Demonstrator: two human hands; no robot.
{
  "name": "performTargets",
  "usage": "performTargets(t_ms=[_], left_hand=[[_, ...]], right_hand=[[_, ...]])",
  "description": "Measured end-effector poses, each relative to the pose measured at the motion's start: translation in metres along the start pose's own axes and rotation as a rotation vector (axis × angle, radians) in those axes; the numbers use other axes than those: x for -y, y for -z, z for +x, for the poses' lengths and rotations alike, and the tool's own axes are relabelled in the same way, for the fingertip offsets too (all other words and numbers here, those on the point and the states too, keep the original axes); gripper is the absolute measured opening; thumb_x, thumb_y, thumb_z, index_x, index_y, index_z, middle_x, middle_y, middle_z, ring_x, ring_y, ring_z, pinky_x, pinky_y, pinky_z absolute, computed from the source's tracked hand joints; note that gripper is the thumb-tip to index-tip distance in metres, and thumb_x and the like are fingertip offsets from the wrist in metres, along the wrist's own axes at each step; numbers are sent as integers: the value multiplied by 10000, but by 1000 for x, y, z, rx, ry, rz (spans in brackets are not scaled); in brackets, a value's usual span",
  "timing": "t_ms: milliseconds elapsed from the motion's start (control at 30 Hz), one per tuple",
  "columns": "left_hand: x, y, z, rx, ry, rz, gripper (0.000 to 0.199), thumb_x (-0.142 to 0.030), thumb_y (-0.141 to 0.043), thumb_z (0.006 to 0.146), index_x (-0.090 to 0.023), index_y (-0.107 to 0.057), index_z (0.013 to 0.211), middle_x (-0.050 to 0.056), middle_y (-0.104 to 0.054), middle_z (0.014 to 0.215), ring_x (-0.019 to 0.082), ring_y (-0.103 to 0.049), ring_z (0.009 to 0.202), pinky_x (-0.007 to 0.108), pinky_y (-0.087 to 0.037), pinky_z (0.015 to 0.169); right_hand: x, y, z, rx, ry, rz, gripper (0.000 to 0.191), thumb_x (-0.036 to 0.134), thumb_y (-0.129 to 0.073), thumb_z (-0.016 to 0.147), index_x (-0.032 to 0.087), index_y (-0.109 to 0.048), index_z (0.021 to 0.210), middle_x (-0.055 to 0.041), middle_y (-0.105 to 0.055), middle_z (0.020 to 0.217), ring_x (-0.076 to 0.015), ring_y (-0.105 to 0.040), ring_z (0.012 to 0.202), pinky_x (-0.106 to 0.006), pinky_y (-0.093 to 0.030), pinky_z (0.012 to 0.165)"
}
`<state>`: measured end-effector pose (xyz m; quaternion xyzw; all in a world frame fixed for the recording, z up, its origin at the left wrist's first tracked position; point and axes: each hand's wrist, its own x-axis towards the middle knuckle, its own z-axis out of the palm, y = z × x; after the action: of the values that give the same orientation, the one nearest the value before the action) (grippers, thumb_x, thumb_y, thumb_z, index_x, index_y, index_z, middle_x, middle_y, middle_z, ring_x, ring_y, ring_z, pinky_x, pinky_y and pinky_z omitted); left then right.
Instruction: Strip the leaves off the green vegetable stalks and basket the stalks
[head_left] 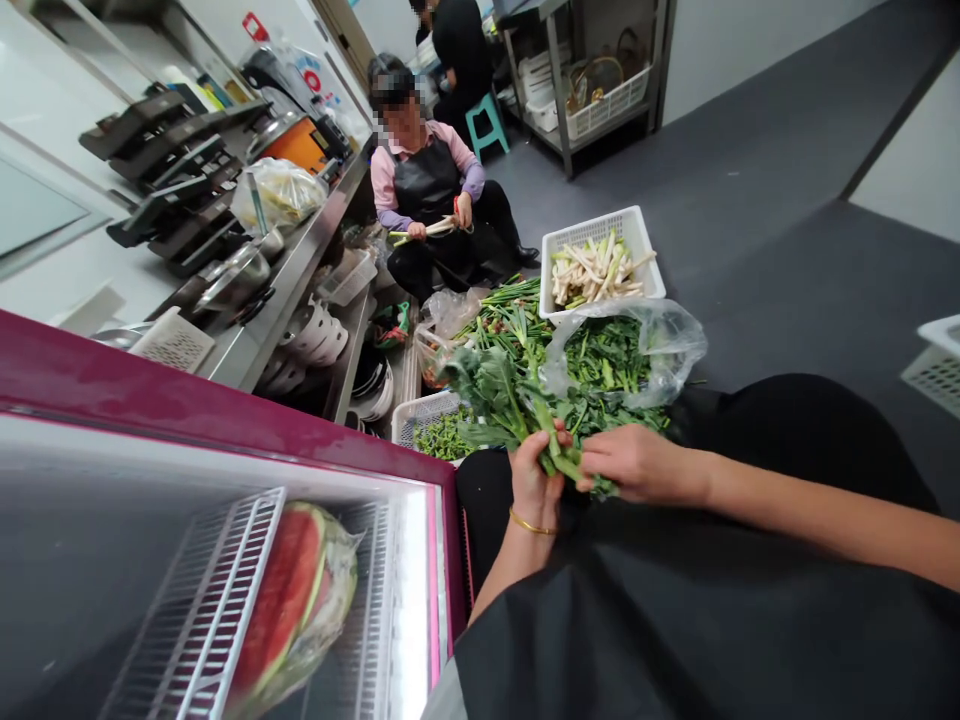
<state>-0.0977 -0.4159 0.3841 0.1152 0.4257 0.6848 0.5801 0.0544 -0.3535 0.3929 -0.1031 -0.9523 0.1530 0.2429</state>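
A bunch of leafy green stalks [517, 405] is gripped in my left hand [536, 470], its broad leaves fanning up and to the left. The wrist carries a gold bangle. At the cut ends of the stalks is my right hand [634, 462], closed with fingers and thumb pinched together at a stem; the exact grip is partly hidden. Just beyond my hands lies an opened clear plastic bag [671, 345] with loose leafy greens [611, 355] in it. A white basket [431, 405] of small green pieces stands to the left of the bunch.
A co-worker [431, 180] sits ahead, holding long pale stalks. A white crate [637, 240] of peeled stalks stands beyond the bag, with green stalks [510, 310] heaped beside it. At left are a steel counter [277, 300] and a lit fridge holding wrapped watermelon [289, 590].
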Motion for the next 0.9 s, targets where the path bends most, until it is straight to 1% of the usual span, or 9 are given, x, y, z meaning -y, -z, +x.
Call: performTargets(t_ms=[100,200,267,333,433,567,633,733,900], left_hand=[[0,7,-4,55,-99,63,243,-270,-779,532,-129,-673,700,35,-653,635,116,-583,539,225,-452,539],[7,7,-12,93,-142,127,273,-260,-812,536,-146,-664,734,38,-673,675,125,-593,545,255,-483,566],[12,4,-16,105,-142,155,288,-251,-823,533,-154,-654,744,40,-684,706,133,-606,569,276,-502,600],[13,0,-18,104,-128,147,275,-239,-818,527,-153,-646,724,42,-687,712,134,-605,566,278,-501,594],[11,-4,-15,65,-46,73,211,-227,-765,524,-140,-647,676,44,-668,664,121,-572,516,249,-458,529],[3,-6,-4,26,133,-6,164,-256,-679,525,-118,-634,600,22,-567,519,105,-513,474,244,-417,526],[2,-7,2,108,226,-18,185,-275,-658,534,-109,-640,615,13,-524,488,111,-499,483,255,-411,544],[9,-13,10,260,348,10,188,-268,-635,558,-97,-642,638,17,-511,495,108,-472,485,259,-390,550],[28,-30,19,341,514,77,183,-227,-633,575,-77,-649,680,40,-539,542,111,-485,509,271,-388,577]], right_hand=[[-12,26,-9,180,-288,169,274,456,-636,774,196,-665,856,-31,-634,705,-142,-546,564,-245,-354,514],[-28,50,11,59,-629,541,380,552,-577,795,175,-617,770,-11,-597,624,-120,-530,511,-228,-371,487],[-31,52,30,-80,-712,734,433,587,-526,819,174,-552,691,12,-538,537,-102,-486,452,-219,-361,458],[-28,44,43,-239,-683,717,439,568,-504,844,179,-510,641,20,-499,491,-99,-460,441,-221,-357,460],[-15,25,41,-454,-482,315,385,441,-484,896,174,-553,626,-15,-539,553,-111,-492,528,-236,-383,538],[-8,16,4,-300,-218,92,263,412,-556,875,194,-695,828,-51,-626,708,-133,-560,649,-250,-415,613],[-13,18,-13,-229,-419,297,351,483,-579,847,192,-697,1004,-61,-655,783,-144,-581,672,-252,-430,591],[-25,23,-29,-182,-823,796,477,547,-604,792,159,-677,1061,-22,-603,635,-123,-519,537,-231,-376,468],[-34,33,-47,-541,-1003,1303,373,451,-789,601,167,-646,797,-8,-610,701,-89,-508,530,-216,-397,462]])
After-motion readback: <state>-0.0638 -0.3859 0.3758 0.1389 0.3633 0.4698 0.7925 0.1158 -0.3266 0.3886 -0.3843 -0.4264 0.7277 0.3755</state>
